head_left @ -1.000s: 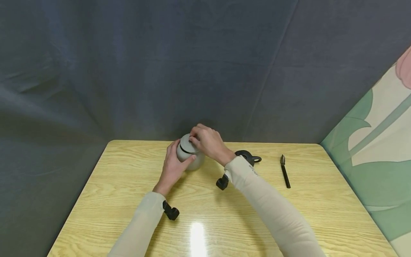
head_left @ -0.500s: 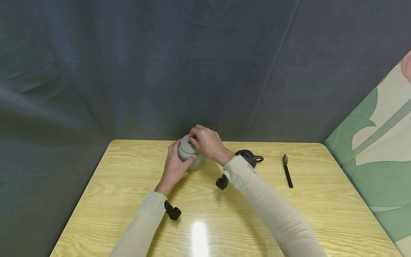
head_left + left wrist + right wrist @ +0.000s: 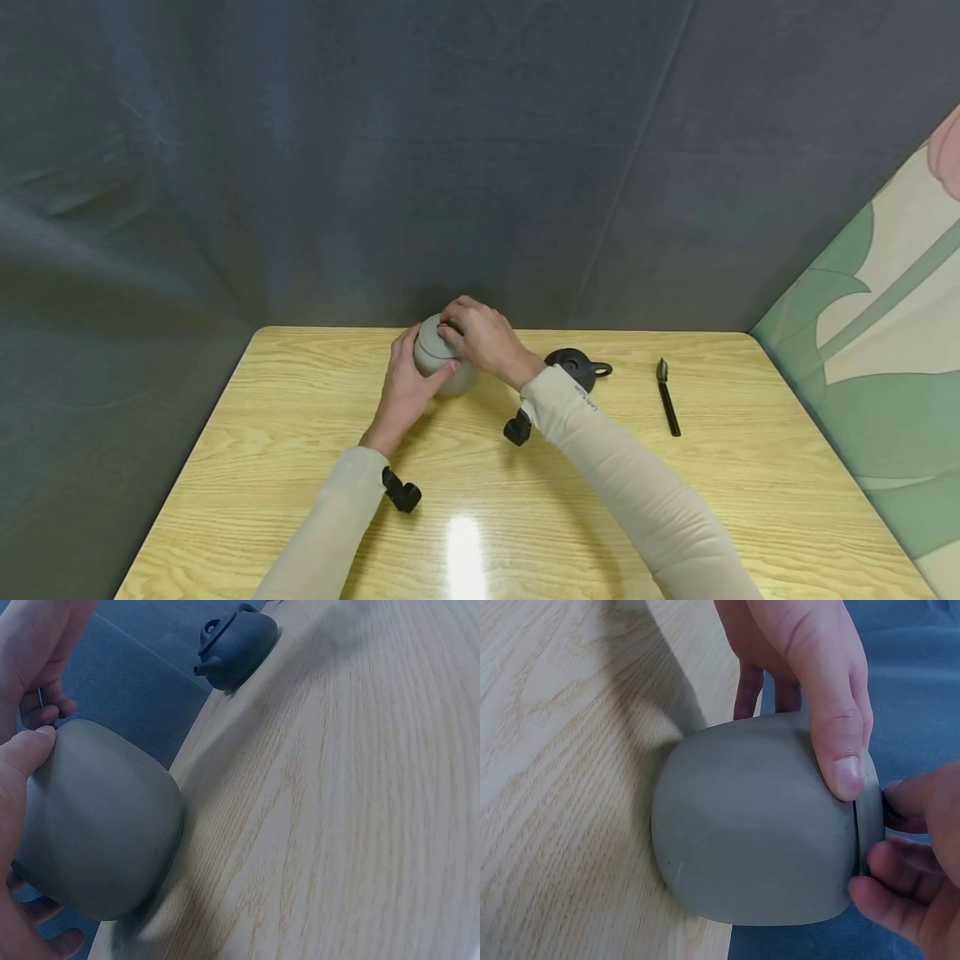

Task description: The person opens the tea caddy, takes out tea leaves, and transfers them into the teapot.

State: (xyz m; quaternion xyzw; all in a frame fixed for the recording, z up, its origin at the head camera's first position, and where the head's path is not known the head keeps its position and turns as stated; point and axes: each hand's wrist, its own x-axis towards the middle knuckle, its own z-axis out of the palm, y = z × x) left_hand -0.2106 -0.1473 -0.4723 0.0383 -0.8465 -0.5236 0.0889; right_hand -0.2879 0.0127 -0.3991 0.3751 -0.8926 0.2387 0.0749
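Observation:
A rounded grey jar (image 3: 460,383) stands upright near the table's back edge. Its flat grey lid (image 3: 432,342) sits on the mouth, and a thin dark seam shows beneath the lid's edge in the right wrist view. My left hand (image 3: 405,385) grips the jar (image 3: 754,825) from the left, thumb across the front near the rim and fingers around the far side. Above it, my right hand (image 3: 487,337) pinches the small dark knob on the lid, which its fingers mostly cover. In the right wrist view some of those fingertips touch the lid's edge (image 3: 868,814).
Right of the jar sits a small black teapot (image 3: 574,367), partly behind my right sleeve. Farther right lies a slim tool (image 3: 668,404) with a black handle and pointed metallic head. A dark curtain (image 3: 480,167) hangs behind the wooden table (image 3: 300,417).
A second ago a wide dark gap showed between lid and jar. My right hand has lowered the lid onto the mouth, and the gap has closed. My left hand keeps its grip.

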